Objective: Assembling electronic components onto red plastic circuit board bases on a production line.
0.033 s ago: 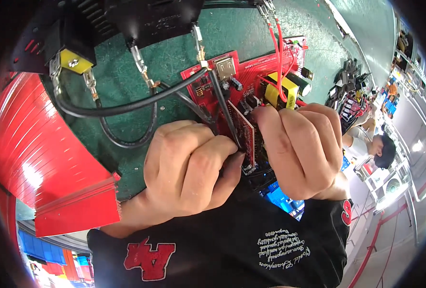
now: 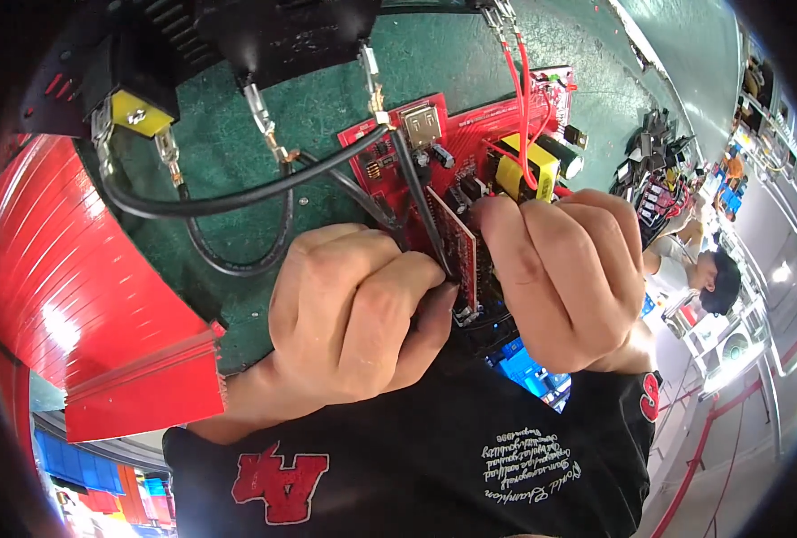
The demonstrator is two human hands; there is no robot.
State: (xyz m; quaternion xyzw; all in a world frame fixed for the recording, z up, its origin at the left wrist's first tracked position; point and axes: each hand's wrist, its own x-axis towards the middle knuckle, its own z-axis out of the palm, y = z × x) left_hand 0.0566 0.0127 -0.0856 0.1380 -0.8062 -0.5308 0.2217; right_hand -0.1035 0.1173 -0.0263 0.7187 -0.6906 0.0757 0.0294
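My left hand (image 2: 358, 314) is closed, thumb and forefinger pinched around the lower end of a black wire (image 2: 421, 197). Those fingertips meet beside a small upright red circuit board (image 2: 459, 247), standing on edge over a larger red circuit board (image 2: 483, 117). Across the upright board, my right hand (image 2: 569, 278) is closed, its fingers curled down by the parts there. Whatever its fingertips hold, if anything, is hidden. Just above the right hand sits a yellow-wrapped transformer (image 2: 526, 166), with red wires (image 2: 519, 99) running over it.
A black housing with a yellow-faced socket (image 2: 138, 115) and metal-ended black cables (image 2: 246, 199) occupies the upper left. Red ribbed casing (image 2: 66, 269) lies at the left. Black parts (image 2: 658, 143) are heaped on the green work surface (image 2: 614, 99); another person (image 2: 703, 273) is at the right.
My right hand has shifted very slightly to the right. The left hand, the wire and the boards look the same.
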